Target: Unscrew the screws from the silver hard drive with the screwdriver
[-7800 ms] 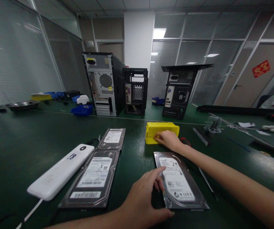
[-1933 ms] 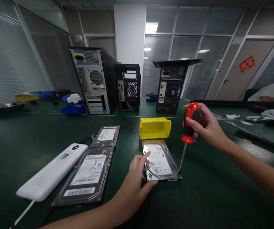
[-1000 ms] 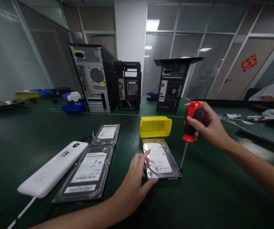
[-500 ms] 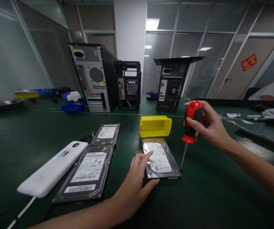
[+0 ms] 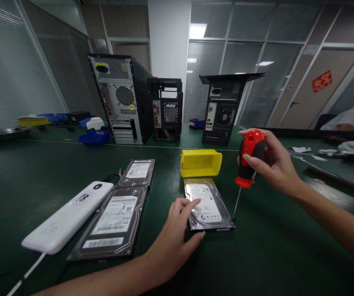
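Red-and-black screwdriver stands nearly upright in my right hand, fingers closed around its handle, tip set at the near right corner of the hard drive. My left hand lies open, fingertips pressing the drive's near left edge. Drive lies flat on the green table, just before the yellow bin.

A hard drive on the green table is pinned by the left hand; a red screwdriver is gripped upright by the right hand, tip at the drive's near right corner
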{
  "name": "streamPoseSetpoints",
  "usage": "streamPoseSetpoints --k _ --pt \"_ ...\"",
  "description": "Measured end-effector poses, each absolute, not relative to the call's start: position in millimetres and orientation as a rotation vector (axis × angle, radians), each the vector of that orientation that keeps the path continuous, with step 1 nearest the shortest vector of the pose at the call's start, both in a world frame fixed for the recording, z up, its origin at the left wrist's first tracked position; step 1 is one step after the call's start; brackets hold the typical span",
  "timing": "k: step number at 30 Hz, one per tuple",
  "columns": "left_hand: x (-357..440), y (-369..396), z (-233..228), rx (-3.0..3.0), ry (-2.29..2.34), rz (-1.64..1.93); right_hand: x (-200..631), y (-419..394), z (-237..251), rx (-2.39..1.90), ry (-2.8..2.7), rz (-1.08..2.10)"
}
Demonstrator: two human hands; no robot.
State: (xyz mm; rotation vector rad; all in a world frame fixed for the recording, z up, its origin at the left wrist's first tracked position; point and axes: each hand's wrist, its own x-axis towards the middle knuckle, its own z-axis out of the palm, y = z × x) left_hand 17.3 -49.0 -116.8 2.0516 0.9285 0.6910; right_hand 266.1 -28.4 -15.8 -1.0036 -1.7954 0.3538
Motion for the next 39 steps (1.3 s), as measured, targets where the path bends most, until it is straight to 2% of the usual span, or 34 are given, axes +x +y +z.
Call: streamPoseSetpoints --k 19,28,39 --pt "17 -47 -116 2.051 0.944 0.693 258 -37 -7 -0.933 -1.638 0.2" --pt "27 -51 -100 2.113 0.91 0.92 247 -41 1 -0.831 -1.412 0.417" --pt "28 -62 -97 2.109 0.838 0.96 233 -54 2 -0.852 -1.391 0.401"
